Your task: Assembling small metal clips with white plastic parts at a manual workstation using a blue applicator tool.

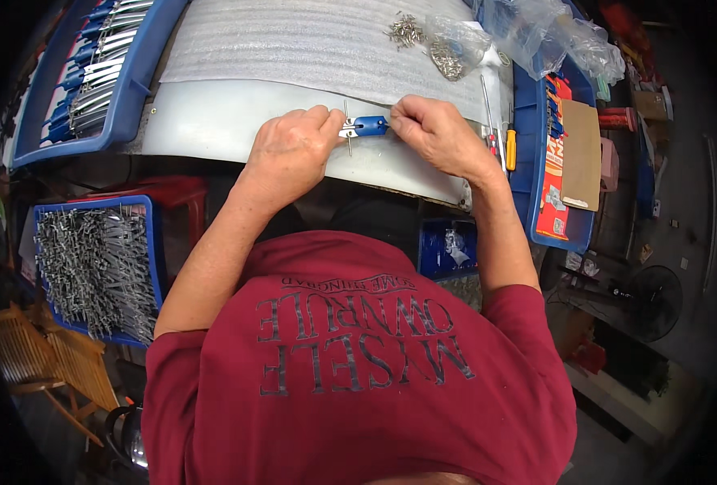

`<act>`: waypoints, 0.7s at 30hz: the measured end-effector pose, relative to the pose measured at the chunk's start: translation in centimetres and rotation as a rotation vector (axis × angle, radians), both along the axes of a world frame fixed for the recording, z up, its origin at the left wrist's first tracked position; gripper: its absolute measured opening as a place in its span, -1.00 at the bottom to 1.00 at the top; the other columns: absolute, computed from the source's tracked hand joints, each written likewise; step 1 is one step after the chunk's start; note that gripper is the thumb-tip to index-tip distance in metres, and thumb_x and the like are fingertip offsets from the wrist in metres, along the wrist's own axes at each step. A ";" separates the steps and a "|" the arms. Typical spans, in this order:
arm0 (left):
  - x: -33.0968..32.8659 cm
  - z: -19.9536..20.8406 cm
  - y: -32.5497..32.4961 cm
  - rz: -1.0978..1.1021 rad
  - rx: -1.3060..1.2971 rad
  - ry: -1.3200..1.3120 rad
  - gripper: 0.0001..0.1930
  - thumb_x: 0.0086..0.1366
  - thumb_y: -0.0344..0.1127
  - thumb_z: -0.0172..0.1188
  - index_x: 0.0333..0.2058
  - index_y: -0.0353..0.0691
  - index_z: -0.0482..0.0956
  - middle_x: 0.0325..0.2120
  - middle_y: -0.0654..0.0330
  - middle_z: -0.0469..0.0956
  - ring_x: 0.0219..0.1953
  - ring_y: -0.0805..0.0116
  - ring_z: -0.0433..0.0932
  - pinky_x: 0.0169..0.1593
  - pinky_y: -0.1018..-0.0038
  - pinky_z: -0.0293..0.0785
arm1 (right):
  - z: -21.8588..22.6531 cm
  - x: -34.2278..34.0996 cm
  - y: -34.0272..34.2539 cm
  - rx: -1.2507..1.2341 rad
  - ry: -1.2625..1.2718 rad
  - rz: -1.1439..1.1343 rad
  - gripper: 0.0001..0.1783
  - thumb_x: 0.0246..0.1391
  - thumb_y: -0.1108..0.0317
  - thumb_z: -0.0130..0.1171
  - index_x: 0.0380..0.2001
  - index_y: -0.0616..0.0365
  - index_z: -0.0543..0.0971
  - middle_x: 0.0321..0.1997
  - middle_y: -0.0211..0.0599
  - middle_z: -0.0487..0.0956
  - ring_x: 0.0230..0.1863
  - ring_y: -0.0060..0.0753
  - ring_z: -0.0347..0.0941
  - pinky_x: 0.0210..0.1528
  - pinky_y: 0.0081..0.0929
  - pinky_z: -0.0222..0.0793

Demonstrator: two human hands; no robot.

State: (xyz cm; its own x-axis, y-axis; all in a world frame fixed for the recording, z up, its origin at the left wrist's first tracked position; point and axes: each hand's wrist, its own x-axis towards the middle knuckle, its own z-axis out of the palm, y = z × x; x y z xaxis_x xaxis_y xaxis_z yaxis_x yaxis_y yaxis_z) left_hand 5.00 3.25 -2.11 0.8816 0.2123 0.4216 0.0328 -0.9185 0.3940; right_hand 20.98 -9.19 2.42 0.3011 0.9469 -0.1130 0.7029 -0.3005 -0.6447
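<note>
Between my two hands, over the table's near edge, is a small blue-and-silver metal tool. A thin metal rod stands crosswise through its silver part. My left hand is closed on the silver end, and the fingers hide most of that end. At the blue end, the thumb and fingers of my right hand are pinched together; whether they hold the tool itself or a small piece against it is hidden. Beneath both hands lies the smooth white tabletop.
White foam sheet covers the far table, with loose metal pins and a plastic bag of pins. A yellow-handled screwdriver lies right. Blue trays flank the table. Lower left, a blue crate holds many metal parts.
</note>
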 end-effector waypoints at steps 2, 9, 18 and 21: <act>0.0 -0.1 0.0 0.002 0.000 0.004 -0.84 -0.03 -0.36 0.13 -0.51 -0.24 0.34 -0.65 0.17 0.33 -0.60 0.24 0.41 -0.57 0.36 0.35 | -0.5 -0.3 0.0 -0.005 -0.027 0.004 -0.78 -0.03 0.31 -0.01 -0.51 0.30 0.41 -0.68 -0.19 0.36 -0.61 -0.44 0.22 -0.53 -0.46 0.18; -0.1 -0.1 -0.2 0.015 0.042 0.006 -0.88 -0.03 -0.39 0.09 -0.52 -0.24 0.33 -0.65 0.18 0.33 -0.58 0.27 0.42 -0.56 0.37 0.36 | -0.3 -1.0 0.3 -0.063 -0.107 -0.005 -0.76 -0.05 0.29 -0.01 -0.53 0.30 0.43 -0.64 -0.04 0.40 -0.61 -0.19 0.30 -0.52 -0.37 0.19; -0.1 -0.3 -0.2 0.018 0.064 0.011 -0.89 -0.03 -0.40 0.08 -0.52 -0.23 0.34 -0.65 0.19 0.33 -0.58 0.29 0.42 -0.55 0.39 0.38 | -0.6 -1.3 0.4 -0.037 -0.109 -0.050 -0.77 -0.06 0.31 0.00 -0.53 0.31 0.43 -0.66 -0.06 0.39 -0.64 -0.26 0.29 -0.54 -0.38 0.19; -0.1 -0.2 -0.2 0.022 0.064 0.016 -0.89 -0.03 -0.39 0.08 -0.52 -0.23 0.34 -0.65 0.19 0.33 -0.58 0.29 0.43 -0.55 0.40 0.38 | -0.6 -1.4 0.5 -0.035 -0.120 -0.052 -0.78 -0.07 0.32 0.01 -0.54 0.31 0.43 -0.67 -0.08 0.39 -0.65 -0.30 0.28 -0.54 -0.40 0.19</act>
State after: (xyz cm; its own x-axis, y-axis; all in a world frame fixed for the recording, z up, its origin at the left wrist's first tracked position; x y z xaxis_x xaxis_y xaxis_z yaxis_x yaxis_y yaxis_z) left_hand 4.86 3.03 -2.31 0.8838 0.2048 0.4207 0.0593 -0.9409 0.3334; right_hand 19.61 -8.73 1.86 0.3631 0.9257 -0.1062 0.7572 -0.3595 -0.5453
